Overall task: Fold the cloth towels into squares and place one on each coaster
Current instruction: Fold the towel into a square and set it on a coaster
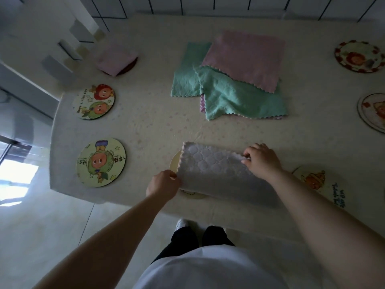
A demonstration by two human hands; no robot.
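Pale lilac quilted cloth towel, folded to a rectangle, overlies a round cream coaster. Left hand pinches its near-left corner; right hand pinches its right edge.

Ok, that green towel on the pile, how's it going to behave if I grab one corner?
The green towel will probably flop and drape: it already lies rumpled, following the layers beneath. It looks thin, so likely light. It lies partly under the pink towel, so lifting may drag that one along.

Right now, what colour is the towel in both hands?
Pale lilac, quilted towel, seen in the head view.
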